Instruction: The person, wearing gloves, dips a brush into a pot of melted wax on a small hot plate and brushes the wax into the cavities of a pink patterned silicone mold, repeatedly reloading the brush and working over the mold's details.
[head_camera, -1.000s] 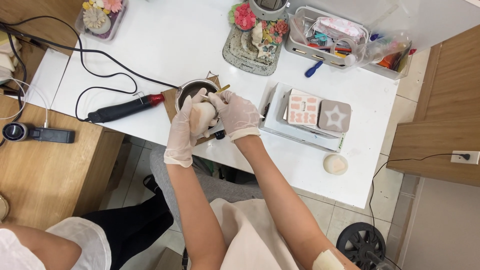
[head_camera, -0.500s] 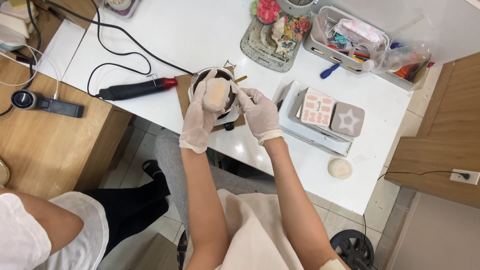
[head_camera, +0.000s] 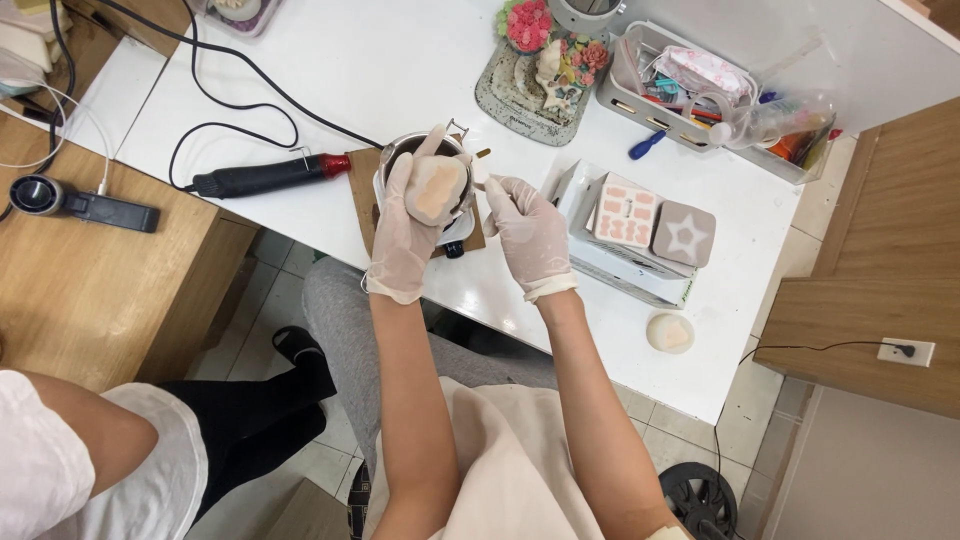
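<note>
Head view: gloved left hand (head_camera: 405, 235) grips a pale beige-and-pink rounded mould block (head_camera: 437, 190), fingers wrapped around its side, holding it tilted over a small dark metal pot (head_camera: 400, 150). Pot stands on a brown square mat (head_camera: 364, 190) on the white table (head_camera: 380, 70). Gloved right hand (head_camera: 530, 235), just beside the block, is pinched around a thin stick-like tool (head_camera: 482, 185). Black heat gun with red tip (head_camera: 265, 177) lies left of the mat.

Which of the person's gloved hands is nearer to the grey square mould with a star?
Right. The right hand is just beside the grey square star mould; the left hand, holding a beige block, is farther away.
</note>
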